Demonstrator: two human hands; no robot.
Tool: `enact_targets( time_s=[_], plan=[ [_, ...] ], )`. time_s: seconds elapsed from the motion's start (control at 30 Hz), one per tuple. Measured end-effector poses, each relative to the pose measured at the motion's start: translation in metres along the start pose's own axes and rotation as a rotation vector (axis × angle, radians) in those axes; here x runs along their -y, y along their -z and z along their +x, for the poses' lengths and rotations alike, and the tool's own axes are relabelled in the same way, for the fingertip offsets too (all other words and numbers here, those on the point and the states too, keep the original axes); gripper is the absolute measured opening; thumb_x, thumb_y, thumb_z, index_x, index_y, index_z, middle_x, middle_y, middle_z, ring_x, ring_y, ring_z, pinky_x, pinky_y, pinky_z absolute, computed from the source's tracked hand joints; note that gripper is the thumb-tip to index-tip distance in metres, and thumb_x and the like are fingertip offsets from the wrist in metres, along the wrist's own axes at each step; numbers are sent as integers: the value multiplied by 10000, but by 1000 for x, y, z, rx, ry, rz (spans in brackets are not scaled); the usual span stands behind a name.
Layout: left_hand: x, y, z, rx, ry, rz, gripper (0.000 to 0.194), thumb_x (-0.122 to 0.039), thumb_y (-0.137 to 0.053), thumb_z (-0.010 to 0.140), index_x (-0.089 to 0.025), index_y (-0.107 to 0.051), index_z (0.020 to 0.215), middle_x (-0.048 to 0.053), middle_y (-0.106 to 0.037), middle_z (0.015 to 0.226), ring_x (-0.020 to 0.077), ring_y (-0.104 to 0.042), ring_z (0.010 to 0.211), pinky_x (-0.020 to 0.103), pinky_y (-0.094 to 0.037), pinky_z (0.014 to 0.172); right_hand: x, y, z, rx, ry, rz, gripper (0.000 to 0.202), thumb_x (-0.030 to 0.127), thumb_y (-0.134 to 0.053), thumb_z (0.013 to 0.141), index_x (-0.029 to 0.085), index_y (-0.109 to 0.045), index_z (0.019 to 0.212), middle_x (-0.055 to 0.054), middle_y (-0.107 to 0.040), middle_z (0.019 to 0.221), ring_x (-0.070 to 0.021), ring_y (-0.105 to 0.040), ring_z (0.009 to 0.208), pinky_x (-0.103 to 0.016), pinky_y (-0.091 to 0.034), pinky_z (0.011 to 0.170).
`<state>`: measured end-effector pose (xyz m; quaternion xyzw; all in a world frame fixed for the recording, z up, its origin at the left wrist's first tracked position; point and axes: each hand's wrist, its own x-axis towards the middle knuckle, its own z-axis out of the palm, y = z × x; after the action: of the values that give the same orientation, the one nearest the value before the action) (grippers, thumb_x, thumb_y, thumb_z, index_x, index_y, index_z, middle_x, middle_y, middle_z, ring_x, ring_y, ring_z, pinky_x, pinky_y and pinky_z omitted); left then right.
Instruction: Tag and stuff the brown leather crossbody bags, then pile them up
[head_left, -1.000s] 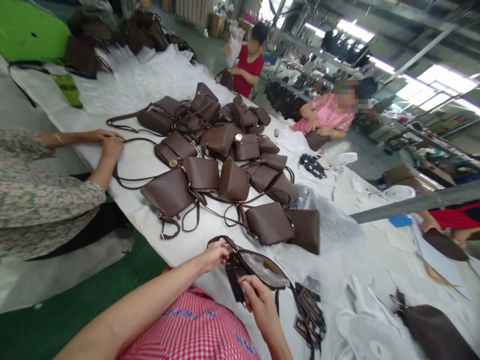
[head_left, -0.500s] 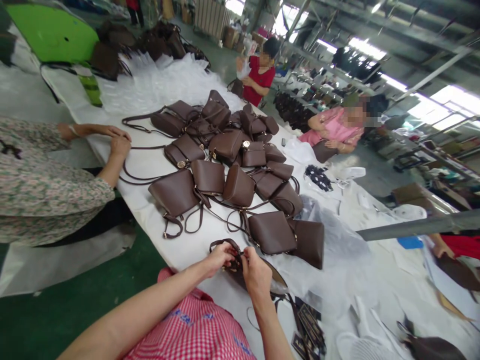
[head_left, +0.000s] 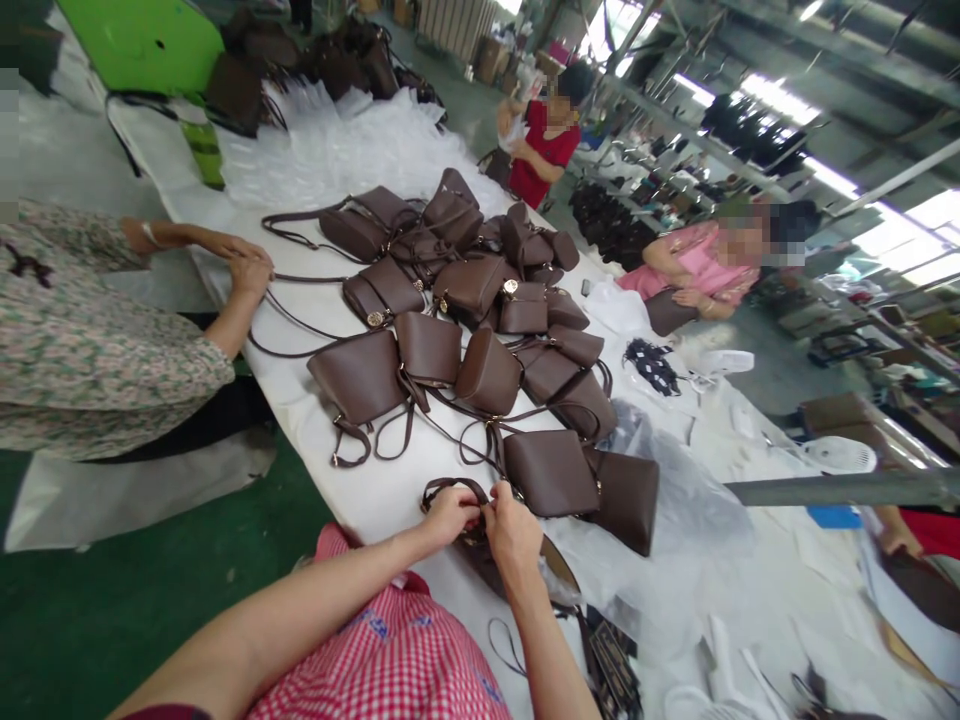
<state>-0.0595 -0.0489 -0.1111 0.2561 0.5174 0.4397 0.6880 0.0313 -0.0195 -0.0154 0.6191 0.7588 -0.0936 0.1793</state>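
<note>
At the table's near edge, a dark brown handbag lies on its side below my hands, its opening showing a tan lining. My left hand is closed in a pinch on the bag's thin strap, which loops up behind the fingers. Fingertips nearly touching it, my right hand pinches the same strap from the other side. The exact spot between the fingers is partly hidden. Just beyond them lie more brown handbags. Black printed tags lie to the right of the bag.
A pile of brown handbags with trailing straps covers the middle of the white table. Clear plastic lies to the right, near a white fan and a metal bar. A co-worker's hands rest at the left edge.
The whole view has shifted slightly. My left fingers have closed in further toward my right hand at the strap. The bags on the table lie as before.
</note>
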Motion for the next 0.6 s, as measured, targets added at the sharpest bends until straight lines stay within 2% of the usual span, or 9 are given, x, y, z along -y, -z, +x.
enact_targets(
  time_s=[0.1, 0.3, 0.47, 0.6],
  plan=[
    [5, -1, 5, -26, -31, 26, 76, -131, -554, 655, -150, -559, 581, -44, -499, 505, 108, -475, 501, 238, -357, 527, -1, 1, 1, 7, 1, -6, 144, 234, -450, 911, 204, -535, 1023, -64, -693, 775, -226, -679, 780, -258, -397, 601],
    [9, -3, 7, 1, -35, 21, 40, -153, -523, 675, -164, -552, 650, -33, -549, 560, 122, -527, 535, 236, -384, 535, -9, 6, 8, 19, 61, 57, 162, 161, -440, 898, 185, -550, 1015, -75, -695, 818, -202, -674, 813, -243, -383, 620],
    [6, -6, 4, 26, 6, -46, 146, -123, -500, 629, -159, -589, 738, -22, -586, 660, 115, -541, 575, 226, -389, 547, -13, 7, 16, -2, 62, 58, 174, 128, -441, 869, 182, -556, 988, -86, -698, 799, -213, -674, 759, -245, -366, 583],
    [1, -8, 2, -5, 29, -112, 186, -132, -552, 605, -155, -620, 776, -24, -580, 698, 110, -528, 633, 222, -391, 591, -24, -1, 20, -54, 117, 248, 199, 97, -456, 812, 177, -534, 978, -46, -691, 726, -192, -666, 703, -234, -383, 587]
  ],
)
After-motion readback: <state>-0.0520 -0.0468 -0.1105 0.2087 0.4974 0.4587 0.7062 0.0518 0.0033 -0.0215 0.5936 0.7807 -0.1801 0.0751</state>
